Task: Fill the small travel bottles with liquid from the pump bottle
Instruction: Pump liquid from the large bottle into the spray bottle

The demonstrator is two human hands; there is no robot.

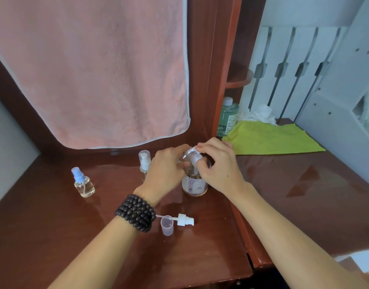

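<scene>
Fingers of both my hands are curled and busy: my left hand (165, 170) grips a small clear travel bottle (186, 156) tilted with its open threaded mouth up and to the right, while my right hand (218, 166) pinches the white pump nozzle (195, 160) of the round clear pump bottle (195, 184) directly beneath. Nearest me lie a removed white pump cap (184, 219) and small clear cup (167, 225). Whether nozzle meets mouth is hidden by my fingers.
</scene>
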